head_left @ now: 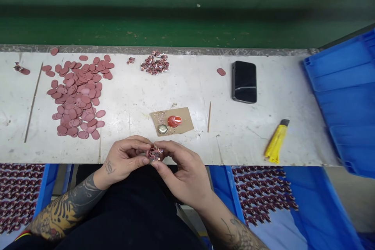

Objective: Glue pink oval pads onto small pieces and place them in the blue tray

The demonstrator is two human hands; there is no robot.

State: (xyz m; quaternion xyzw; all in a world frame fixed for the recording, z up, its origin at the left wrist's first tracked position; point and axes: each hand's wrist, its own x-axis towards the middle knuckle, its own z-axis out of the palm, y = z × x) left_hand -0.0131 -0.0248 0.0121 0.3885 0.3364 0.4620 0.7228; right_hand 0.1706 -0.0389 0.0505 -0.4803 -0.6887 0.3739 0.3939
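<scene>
One small figure-like part [155, 154], dark red with pale tips, is held between two bare hands just above the near edge of the table [190, 86]. One side is pinched by the left hand [123, 161], thumb against forefinger; the other side is taken by the right hand [187, 172], thumb below, forefinger above. By which hand most of the load is borne cannot be told.

Handling, as judged: light, to be managed by fingertips alone. The body is probably stiff, perhaps moulded plastic, though the material cannot be confirmed at this size. Thin projections are seen around it, likely the fragile points; if squeezed, they could be bent or snapped. Hold best taken on the thicker middle, with the pale tips spared. (Some gloss is suggested; a slip toward the lap could easily be had so near the edge.)

Similar parts are heaped in a small cluster [155, 64] at the far side, with a single part [131, 60] set just left of it. Flat oval pieces [77, 97] are spread in a wide pile to the left. Just beyond the hands, a red glossy disc [174, 121] and a metal bottle cap [162, 129] are rested on a piece of cardboard [187, 119].
</scene>
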